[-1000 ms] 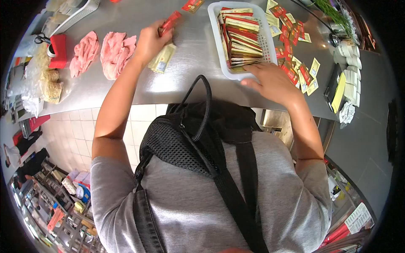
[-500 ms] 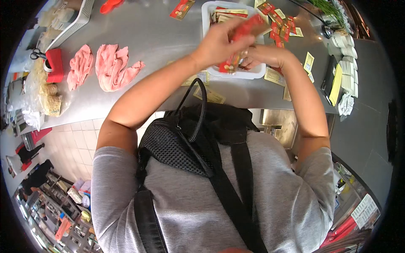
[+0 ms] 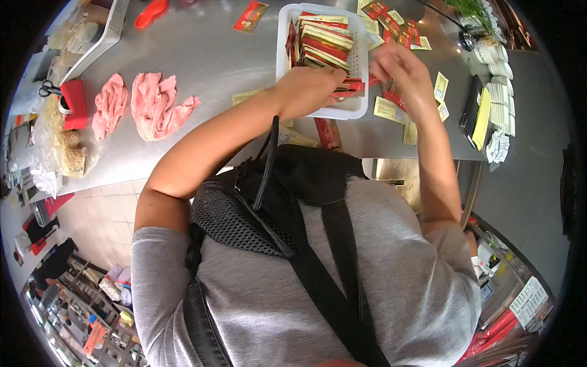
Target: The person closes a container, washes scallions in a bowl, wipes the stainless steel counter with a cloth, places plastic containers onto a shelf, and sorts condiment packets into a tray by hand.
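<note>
A white plastic basket [image 3: 282, 46] holds a row of red and cream sachets [image 3: 324, 41] standing on edge. My left hand [image 3: 310, 90] reaches over its near left side. Its fingers are curled against red sachets at the near end, and the fingertips are partly hidden. Just right of the basket, my right hand [image 3: 405, 76] hovers slightly blurred above the table with bent fingers apart. Under and beside it lie loose sachets, among them a cream sachet [image 3: 389, 110] and a red sachet [image 3: 393, 95].
More sachets [image 3: 391, 23] are scattered right of the basket, and one red sachet [image 3: 328, 133] lies near the table edge. Pink cloths [image 3: 158, 107], a red tape dispenser [image 3: 74, 104] and scissors [image 3: 49, 89] are at left. Stacked white cups [image 3: 502, 98] and a black-and-yellow pad [image 3: 478, 116] stand at right.
My hands were together over the basket with red sachets. Now they are apart: the left is lower at the basket's near end, the right moved outside it. A red sachet shows near the table edge.
</note>
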{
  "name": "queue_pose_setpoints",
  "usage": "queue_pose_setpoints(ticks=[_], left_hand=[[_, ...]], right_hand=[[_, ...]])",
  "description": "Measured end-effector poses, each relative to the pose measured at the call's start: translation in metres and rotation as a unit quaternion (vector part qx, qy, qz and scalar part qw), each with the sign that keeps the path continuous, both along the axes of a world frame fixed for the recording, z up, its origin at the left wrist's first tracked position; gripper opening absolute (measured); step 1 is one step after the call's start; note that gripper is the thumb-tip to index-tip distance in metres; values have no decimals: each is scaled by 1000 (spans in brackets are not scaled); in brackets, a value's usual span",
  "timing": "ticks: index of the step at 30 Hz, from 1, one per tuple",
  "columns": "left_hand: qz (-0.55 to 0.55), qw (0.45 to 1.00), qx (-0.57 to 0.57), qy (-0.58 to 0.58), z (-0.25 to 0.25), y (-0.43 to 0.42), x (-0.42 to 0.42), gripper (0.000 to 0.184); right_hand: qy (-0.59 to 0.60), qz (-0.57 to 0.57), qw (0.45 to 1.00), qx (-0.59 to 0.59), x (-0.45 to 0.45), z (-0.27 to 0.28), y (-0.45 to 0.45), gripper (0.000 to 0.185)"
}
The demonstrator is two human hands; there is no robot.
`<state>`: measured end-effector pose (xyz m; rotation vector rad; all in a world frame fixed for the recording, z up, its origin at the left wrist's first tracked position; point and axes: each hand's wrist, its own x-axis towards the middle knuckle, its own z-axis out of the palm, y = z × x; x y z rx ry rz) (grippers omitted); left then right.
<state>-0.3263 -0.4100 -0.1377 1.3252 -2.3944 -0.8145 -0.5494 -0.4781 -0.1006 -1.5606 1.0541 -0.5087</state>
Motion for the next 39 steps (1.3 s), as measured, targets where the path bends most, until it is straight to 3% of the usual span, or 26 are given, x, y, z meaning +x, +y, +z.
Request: queue_pose_setpoints(ticks=[2, 4, 5, 7, 10, 13, 16, 19, 22, 25, 26, 29, 35, 39], left_hand=[[-25, 998, -12, -51, 7, -8, 2, 35], [-57, 994, -27, -93, 12, -15, 5, 37], [-74, 992, -10, -97, 14, -17, 6, 40], [-108, 988, 25, -108, 15, -18, 10, 44], [-75, 995, 31, -64, 12, -16, 17, 49], [-86, 996, 15, 7, 17, -13, 27, 49], [-63, 996, 58, -36, 12, -10, 20, 45], [-28, 998, -37, -52, -5, 0, 11, 42], [-19, 990, -130, 48, 4, 0, 24, 36], [46, 996, -76, 27, 17, 0, 32, 28], [67, 997, 37, 21, 26, 0, 31, 25], [20, 999, -38, 32, 10, -6, 20, 27], [57, 965, 98, 235, 28, -14, 12, 25], [72, 982, 28, 171, 11, -9, 25, 21]], right_hand=[[-6, 5, 999, -36, -22, 0, 31, 19], [47, 93, 994, -30, -29, 0, 67, 19], [145, 152, 977, -43, -20, 0, 82, 20], [235, 148, 961, -13, -10, -27, 101, 25], [285, 38, 941, -179, 3, -77, 116, 29], [228, 3, 951, -209, 5, -92, 113, 35], [218, 35, 952, -211, -1, -88, 113, 33], [204, 96, 971, -75, -24, -79, 111, 24], [139, 89, 986, -2, -49, -31, 105, 16], [65, -13, 998, -20, -43, 18, 99, 11], [79, -2, 994, -72, -37, 27, 95, 12], [114, 43, 970, -209, -10, 32, 84, 15], [176, 114, 909, -360, 25, 3, 71, 10], [196, 121, 891, -391, 33, -18, 66, 10]])
